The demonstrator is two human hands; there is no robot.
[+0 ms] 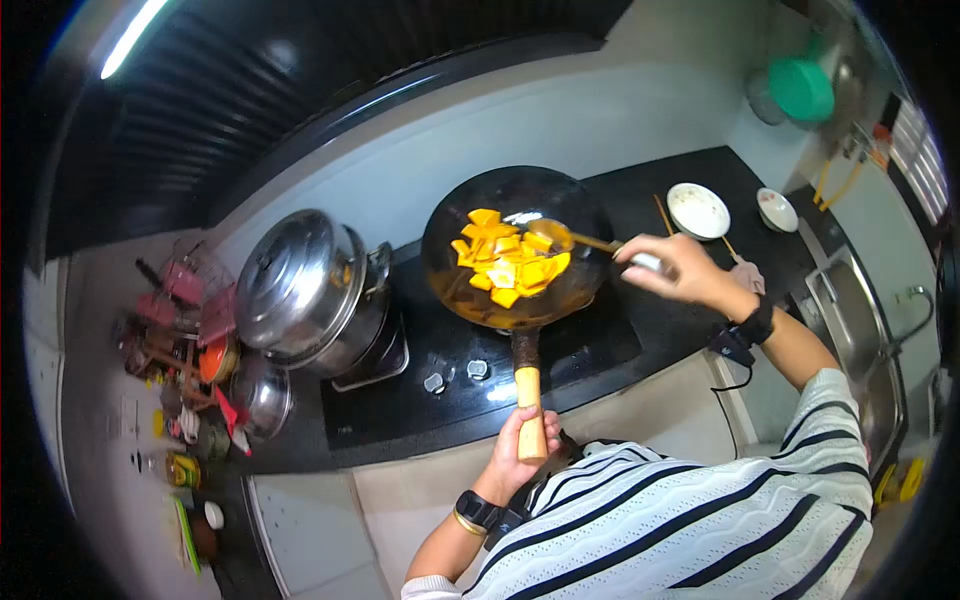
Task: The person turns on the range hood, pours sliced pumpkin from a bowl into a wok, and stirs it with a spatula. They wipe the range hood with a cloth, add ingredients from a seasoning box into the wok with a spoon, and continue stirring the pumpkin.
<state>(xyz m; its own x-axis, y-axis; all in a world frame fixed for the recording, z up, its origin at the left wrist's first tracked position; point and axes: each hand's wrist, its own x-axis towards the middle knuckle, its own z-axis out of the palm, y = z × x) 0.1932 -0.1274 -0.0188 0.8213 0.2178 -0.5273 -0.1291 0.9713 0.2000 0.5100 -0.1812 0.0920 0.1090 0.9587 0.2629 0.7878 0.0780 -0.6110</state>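
A dark wok point(465, 291) rests on the stove, holding several orange chunks point(500, 262) that look like pumpkin. My left hand point(530, 434) is closed round the wok's wooden handle point(528, 388). Above the wok's right rim, my right hand point(672, 268) grips the end of a metal spatula point(590, 241), with its blade among the right side of the chunks. The blade is partly hidden by them.
A large lidded steamer pot point(300, 285) stands left of the wok. Right of it are a white plate point(698, 211), a small bowl point(777, 211) and a sink point(858, 320). Bottles and a metal basin point(262, 398) sit at the left.
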